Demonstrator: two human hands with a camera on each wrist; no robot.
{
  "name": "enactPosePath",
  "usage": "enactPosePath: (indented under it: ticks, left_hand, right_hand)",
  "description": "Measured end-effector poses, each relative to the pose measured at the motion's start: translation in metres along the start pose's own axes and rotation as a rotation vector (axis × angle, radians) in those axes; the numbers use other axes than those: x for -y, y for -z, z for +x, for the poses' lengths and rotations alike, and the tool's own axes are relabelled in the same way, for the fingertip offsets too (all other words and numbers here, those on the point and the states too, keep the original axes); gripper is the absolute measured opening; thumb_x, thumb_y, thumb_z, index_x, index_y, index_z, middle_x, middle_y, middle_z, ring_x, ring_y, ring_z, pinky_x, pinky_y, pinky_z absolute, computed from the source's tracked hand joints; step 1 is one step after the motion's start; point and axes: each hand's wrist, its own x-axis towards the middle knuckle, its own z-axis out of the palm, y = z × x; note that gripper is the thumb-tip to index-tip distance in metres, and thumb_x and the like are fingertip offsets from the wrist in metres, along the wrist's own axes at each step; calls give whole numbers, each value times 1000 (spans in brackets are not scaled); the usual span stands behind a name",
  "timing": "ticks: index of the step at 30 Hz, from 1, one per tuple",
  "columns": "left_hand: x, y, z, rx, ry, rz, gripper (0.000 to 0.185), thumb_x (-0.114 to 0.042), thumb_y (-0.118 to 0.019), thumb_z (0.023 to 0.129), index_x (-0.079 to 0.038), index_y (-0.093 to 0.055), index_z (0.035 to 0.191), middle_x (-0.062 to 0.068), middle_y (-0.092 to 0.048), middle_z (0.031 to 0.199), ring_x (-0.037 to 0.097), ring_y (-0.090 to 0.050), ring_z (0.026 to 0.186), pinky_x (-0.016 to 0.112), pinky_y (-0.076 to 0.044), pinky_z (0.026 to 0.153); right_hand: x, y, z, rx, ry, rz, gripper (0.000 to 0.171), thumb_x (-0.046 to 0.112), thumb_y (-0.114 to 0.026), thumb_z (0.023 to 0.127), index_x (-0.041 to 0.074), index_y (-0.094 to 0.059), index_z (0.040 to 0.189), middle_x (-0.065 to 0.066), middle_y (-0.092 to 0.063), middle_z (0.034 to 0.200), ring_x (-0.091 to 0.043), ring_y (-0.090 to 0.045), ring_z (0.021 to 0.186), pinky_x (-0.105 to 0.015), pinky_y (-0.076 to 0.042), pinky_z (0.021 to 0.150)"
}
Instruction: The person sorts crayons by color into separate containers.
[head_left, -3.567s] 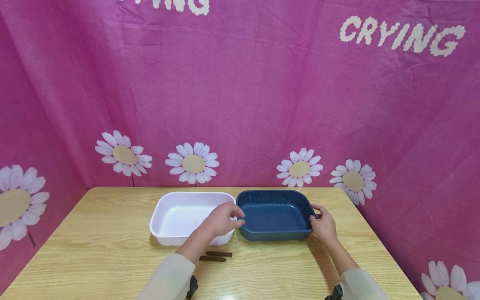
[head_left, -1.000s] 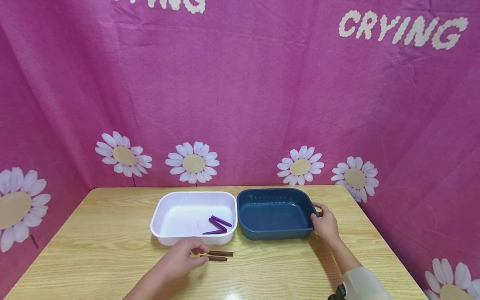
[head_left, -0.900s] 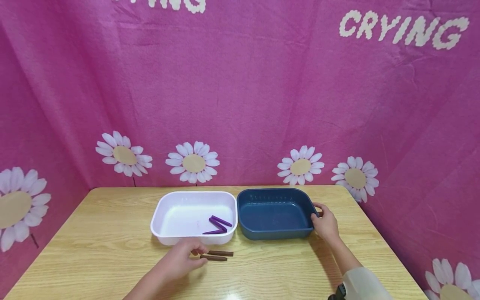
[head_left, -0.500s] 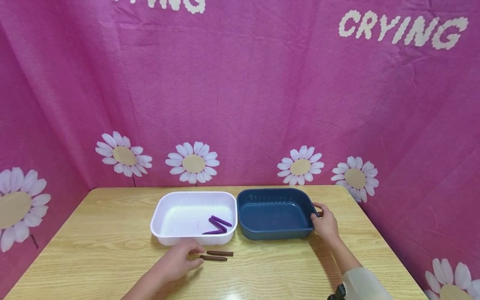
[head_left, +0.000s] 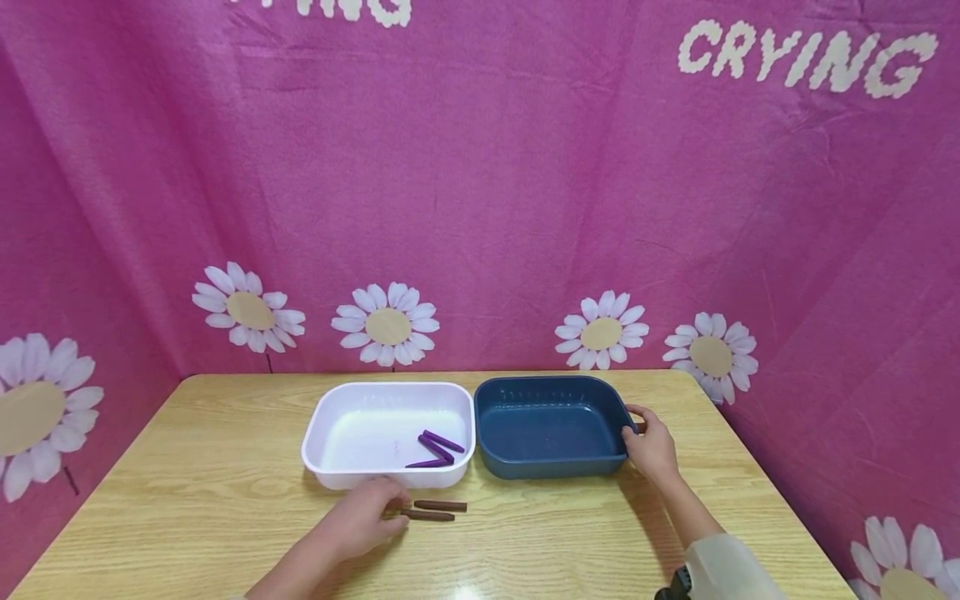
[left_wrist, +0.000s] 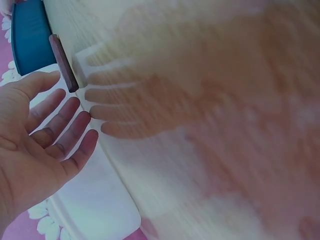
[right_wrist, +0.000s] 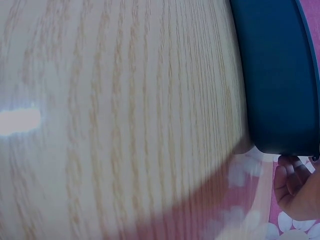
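Inspector: Two brown crayon-like sticks [head_left: 433, 511] lie on the wooden surface [head_left: 187, 500], just near of the white plastic tub [head_left: 330, 467]. Left hand [head_left: 363, 523], fingers straight and apart, holds nothing, fingertips at the sticks' left ends.

Clerk: And the right hand [head_left: 651, 450]?

Inspector: Curled round the right rim of the dark blue plastic tub [head_left: 551, 429]. Purple sticks [head_left: 435, 448] lie in the white tub.

Clerk: Risk?

Inspector: In my judgement, flat fingers may nudge a stick so it rolls away.

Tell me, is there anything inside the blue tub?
No, in the head view the blue tub shows only its bare bottom, while the purple sticks lie in the white tub beside it.
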Motion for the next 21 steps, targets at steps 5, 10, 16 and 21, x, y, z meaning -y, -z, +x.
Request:
enactPosePath:
  ticks: [5, 10, 16, 21]
  left_hand:
    - [1, -4, 2, 13, 12, 25, 7, -15, -68, 79, -12, -69, 85, -6, -63, 81, 10, -56, 78, 29, -47, 75]
    - [2, -6, 2, 10, -4, 26, 4, -14, -69, 78, -13, -69, 81, -8, -59, 77, 7, -51, 74, 27, -44, 70]
    - [2, -7, 5, 14, -31, 47, 4, -14, -70, 76, -14, -68, 79, -9, -59, 76, 5, -51, 73, 26, -44, 70]
    - [-1, -8, 7, 36, -23, 53, 5, -14, -71, 75, -12, -70, 80, -8, -56, 74, 3, -47, 70, 24, -42, 66]
  right_hand:
    - [1, -1, -1, -4, 2, 1, 43, 8, -49, 91, 0, -45, 133, -26, -57, 105, -31, -56, 87, -24, -44, 62]
    - [1, -1, -1, -3, 5, -1, 43, 8, -49, 91, 0, -45, 133, -27, -56, 107, -32, -56, 89, -24, -44, 63]
    - [0, 0, 0, 5, 7, -5, 43, 8, -49, 91, 0, -44, 133, -28, -56, 107, -33, -55, 89, -25, -45, 62]
    - [-1, 0, 1, 6, 5, 1, 43, 9, -48, 91, 0, -44, 134, -28, -56, 107, -33, -56, 89, -27, -46, 63]
